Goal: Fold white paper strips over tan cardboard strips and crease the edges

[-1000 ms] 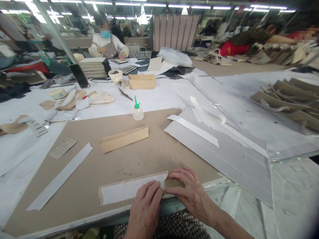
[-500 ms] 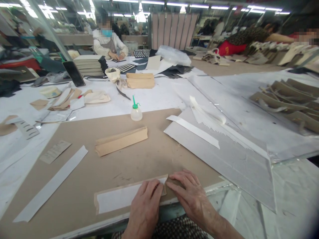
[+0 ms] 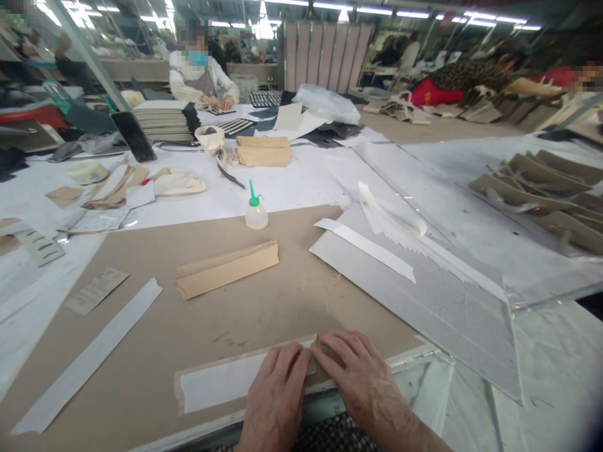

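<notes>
Tan and topped with a white strip, the lined strip (image 3: pixel 221 380) lies along the near edge of the worktop (image 3: pixel 277 314), under the hands. On its right half, the left hand (image 3: pixel 277 386) rests with fingers bent down; whether they pinch it I cannot tell. At its right end, the right hand (image 3: pixel 355 370) has thumb and fingertips close together, their grip on the edge unclear. A second ago that thumb and forefinger stood wider apart, with bare worktop showing between them.

Beyond the lined strip lies a bundle of tan strips (image 3: pixel 230 269); left of it, a loose white strip (image 3: pixel 92 353). Farther beyond stands a squeeze bottle (image 3: pixel 256 215) with a green spout, translucent, its contents hard to make out. Far left beyond the lined strip sits a round tub (image 3: pixel 87 173), its inside not discernible.
</notes>
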Available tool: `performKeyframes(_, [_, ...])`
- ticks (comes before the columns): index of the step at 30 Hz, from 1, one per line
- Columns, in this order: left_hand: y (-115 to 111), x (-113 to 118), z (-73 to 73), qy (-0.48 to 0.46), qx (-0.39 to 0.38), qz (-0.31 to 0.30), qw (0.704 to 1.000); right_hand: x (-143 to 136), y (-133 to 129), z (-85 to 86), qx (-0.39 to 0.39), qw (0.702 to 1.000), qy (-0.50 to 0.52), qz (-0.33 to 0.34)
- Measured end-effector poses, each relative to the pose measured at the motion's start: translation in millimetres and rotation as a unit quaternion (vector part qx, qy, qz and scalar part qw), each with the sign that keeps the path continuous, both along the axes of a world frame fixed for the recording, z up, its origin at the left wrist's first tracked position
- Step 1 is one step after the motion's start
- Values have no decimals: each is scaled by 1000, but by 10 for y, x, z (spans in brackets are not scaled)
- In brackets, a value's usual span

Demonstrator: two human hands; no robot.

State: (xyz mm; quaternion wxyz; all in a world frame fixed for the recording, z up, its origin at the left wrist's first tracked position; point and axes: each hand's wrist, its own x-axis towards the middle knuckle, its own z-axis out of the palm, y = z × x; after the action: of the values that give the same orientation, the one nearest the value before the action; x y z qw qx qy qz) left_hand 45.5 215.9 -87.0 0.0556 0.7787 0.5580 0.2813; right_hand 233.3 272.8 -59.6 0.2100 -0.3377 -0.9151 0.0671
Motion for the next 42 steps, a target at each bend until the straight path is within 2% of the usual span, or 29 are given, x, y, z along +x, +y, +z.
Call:
performKeyframes(4, [-10, -3, -39, -6, 9, 15, 1000, 52, 45, -48, -80, 992, 89, -24])
performKeyframes(7, [-8, -11, -56, -7, 28, 22, 999, 54, 63, -108, -89, 987, 128, -48])
performKeyframes(12, [-18, -9, -66, 7, 9, 21, 1000, -3, 81, -109, -88, 988, 122, -42])
performKeyframes(24, [-11, -18, -51, 14, 10, 22, 1000, -52, 185, 22, -38, 998, 51, -9])
performKeyframes(31, [-9, -29, -76, 16, 12, 5, 1000, -141, 104, 16, 25, 997, -68, -15])
performKeyframes(33, [-14, -27, -67, 12, 6, 7, 1000, -153, 97, 16, 19, 996, -81, -30])
performKeyframes(35, [-18, -24, -52, 8, 1, 9, 1000, -135, 107, 12, -21, 998, -51, -40])
performKeyframes(38, [-13, -22, -27, 4, 5, 11, 1000, -69, 117, -12, -89, 993, 69, -45])
performKeyframes(40, [-3, -19, -11, 3, 12, 12, 1000, -27, 96, -39, -104, 983, 139, -52])
performKeyframes(42, [7, -12, 4, 2, 23, 14, 1000, -5, 56, -63, -98, 980, 165, -57])
